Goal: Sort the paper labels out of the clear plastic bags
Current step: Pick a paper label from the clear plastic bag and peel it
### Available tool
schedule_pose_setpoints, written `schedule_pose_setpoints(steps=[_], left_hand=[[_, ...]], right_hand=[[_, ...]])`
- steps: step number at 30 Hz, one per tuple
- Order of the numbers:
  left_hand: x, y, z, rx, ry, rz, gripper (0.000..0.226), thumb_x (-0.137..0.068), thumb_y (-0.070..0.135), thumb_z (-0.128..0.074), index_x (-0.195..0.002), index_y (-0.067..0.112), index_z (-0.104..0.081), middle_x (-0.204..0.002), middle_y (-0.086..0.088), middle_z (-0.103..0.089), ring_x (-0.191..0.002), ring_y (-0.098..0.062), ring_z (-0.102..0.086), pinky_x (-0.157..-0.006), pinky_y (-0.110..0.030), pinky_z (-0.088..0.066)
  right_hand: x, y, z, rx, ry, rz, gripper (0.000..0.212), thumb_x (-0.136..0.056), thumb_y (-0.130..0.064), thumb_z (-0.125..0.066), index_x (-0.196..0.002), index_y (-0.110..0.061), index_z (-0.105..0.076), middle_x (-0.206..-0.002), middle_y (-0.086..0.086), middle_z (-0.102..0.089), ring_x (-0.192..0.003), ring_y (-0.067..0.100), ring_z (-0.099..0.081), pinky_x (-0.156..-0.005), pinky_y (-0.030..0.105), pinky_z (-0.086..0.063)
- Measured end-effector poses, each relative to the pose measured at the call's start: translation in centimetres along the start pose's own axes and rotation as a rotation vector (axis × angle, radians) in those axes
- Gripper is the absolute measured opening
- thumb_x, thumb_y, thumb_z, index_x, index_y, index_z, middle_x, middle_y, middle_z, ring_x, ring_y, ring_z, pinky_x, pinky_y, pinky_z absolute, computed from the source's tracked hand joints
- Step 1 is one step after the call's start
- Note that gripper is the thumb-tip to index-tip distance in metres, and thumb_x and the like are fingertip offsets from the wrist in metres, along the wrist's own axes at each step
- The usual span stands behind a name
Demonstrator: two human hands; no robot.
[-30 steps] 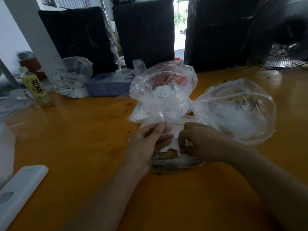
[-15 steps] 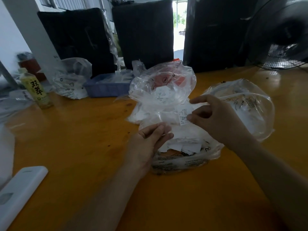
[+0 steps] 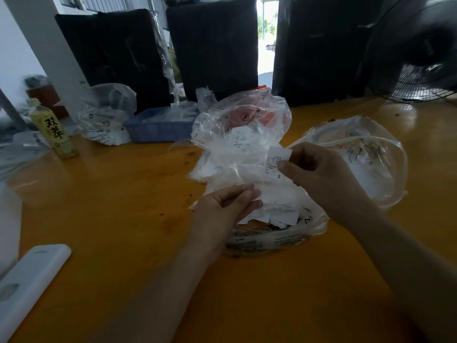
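My right hand [image 3: 319, 177] pinches a white paper label [image 3: 275, 162] printed with small text and an "S", lifted above the near clear plastic bag [image 3: 279, 233]. That bag lies on the wooden table and holds a heap of white labels [image 3: 277, 211]. My left hand [image 3: 227, 211] grips the bag's thin film at its left edge between thumb and fingers. Behind stands a puffed-up clear bag [image 3: 237, 129] with labels and something red inside. To the right sits a large rounded clear bag [image 3: 363, 154].
A blue tray [image 3: 155, 127] and another clear bag [image 3: 106, 117] sit at the back left, next to a yellow drink bottle [image 3: 54, 131]. A white flat device [image 3: 27, 280] lies at the near left. Black bundles line the back; a black fan [image 3: 415, 50] stands far right.
My right hand has come up out of the near bag with a single label pinched in its fingers. My left hand has stayed on the bag's film.
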State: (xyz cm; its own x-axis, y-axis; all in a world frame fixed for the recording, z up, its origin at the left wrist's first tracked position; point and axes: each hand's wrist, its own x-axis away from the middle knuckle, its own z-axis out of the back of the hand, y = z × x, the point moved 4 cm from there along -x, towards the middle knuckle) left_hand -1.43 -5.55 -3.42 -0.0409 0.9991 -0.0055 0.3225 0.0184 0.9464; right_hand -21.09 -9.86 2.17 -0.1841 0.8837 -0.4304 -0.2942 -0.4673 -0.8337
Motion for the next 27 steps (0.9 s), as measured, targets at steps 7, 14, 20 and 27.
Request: schedule_pose_setpoints(steps=[7, 14, 20, 27], left_hand=[[0.2, 0.1, -0.3, -0.084, -0.012, -0.038, 0.043, -0.067, 0.033, -0.086, -0.106, 0.016, -0.081, -0.110, -0.009, -0.081, -0.101, -0.026, -0.079, -0.086, -0.024, -0.062], [0.3, 0.0, -0.3, -0.145, -0.036, -0.057, 0.041, -0.068, 0.036, -0.088, -0.105, 0.020, -0.082, -0.108, -0.008, -0.082, -0.102, -0.025, -0.079, -0.091, -0.028, -0.062], [0.2, 0.0, -0.2, -0.123, -0.012, -0.066, 0.046, -0.068, 0.033, -0.086, -0.107, 0.010, -0.080, -0.107, -0.010, -0.082, -0.100, -0.027, -0.079, -0.087, -0.025, -0.062], [-0.3, -0.3, 0.3, -0.127, 0.035, -0.031, 0.023, -0.088, 0.010, -0.078, -0.111, 0.012, -0.075, -0.102, -0.010, -0.082, -0.093, -0.025, -0.081, -0.072, -0.023, -0.063]], right_hand=[[0.2, 0.2, -0.8, 0.026, -0.082, -0.001, 0.007, -0.095, -0.028, -0.071, -0.095, -0.022, -0.069, -0.078, -0.003, -0.073, -0.056, 0.010, -0.060, -0.052, 0.025, -0.046], [0.1, 0.2, -1.3, 0.055, -0.123, -0.001, 0.009, -0.093, -0.029, -0.073, -0.095, -0.020, -0.071, -0.081, -0.001, -0.075, -0.078, 0.028, -0.070, -0.076, 0.049, -0.058], [0.0, 0.6, -1.1, 0.153, -0.146, 0.009, 0.005, -0.093, -0.027, -0.073, -0.093, -0.022, -0.073, -0.080, -0.004, -0.073, -0.070, 0.015, -0.068, -0.064, 0.026, -0.054], [0.0, 0.8, -1.3, 0.235, -0.237, -0.001, 0.011, -0.092, -0.027, -0.075, -0.102, -0.023, -0.071, -0.084, -0.007, -0.074, -0.071, 0.009, -0.069, -0.069, 0.032, -0.059]])
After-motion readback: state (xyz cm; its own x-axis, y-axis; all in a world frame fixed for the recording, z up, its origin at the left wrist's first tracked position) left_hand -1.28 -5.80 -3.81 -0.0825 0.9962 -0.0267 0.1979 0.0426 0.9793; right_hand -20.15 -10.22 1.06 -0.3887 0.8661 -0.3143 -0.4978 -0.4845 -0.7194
